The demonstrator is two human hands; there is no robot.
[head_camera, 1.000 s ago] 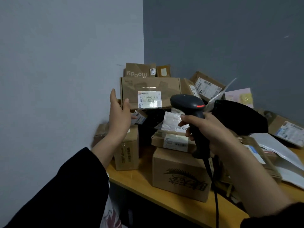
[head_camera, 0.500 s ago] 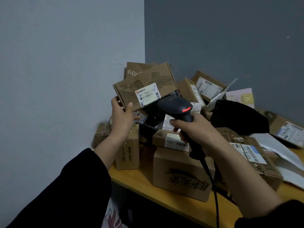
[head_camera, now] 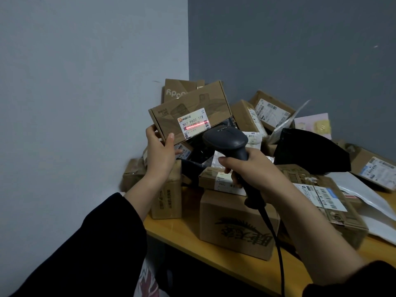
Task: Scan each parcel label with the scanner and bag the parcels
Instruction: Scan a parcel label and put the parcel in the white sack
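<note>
1. Left hand (head_camera: 159,153) pinches a flat brown parcel (head_camera: 188,110) at its lower left corner, with the thumb on the front face and the fingers behind. The parcel is in the air above the pile, tilted, its front turned to the camera. The right hand (head_camera: 255,168) has its fingers curled around the handle of the scanner (head_camera: 227,140).
2. A wooden desk (head_camera: 177,230) stands in the corner of 2 walls and carries a pile of parcels (head_camera: 267,112).
3. A black bag (head_camera: 310,151) lies on the pile, behind the right hand.
4. A brown box with dark print (head_camera: 237,228) stands near the front edge of the desk, under the right wrist.
5. The scanner head is just below the held parcel and points at it. Its cable (head_camera: 276,243) hangs down from the handle.
6. A white label (head_camera: 194,123) on the parcel front reads "507 P802 T72".
7. A red line (head_camera: 196,126) lies across the barcode of this label.
</note>
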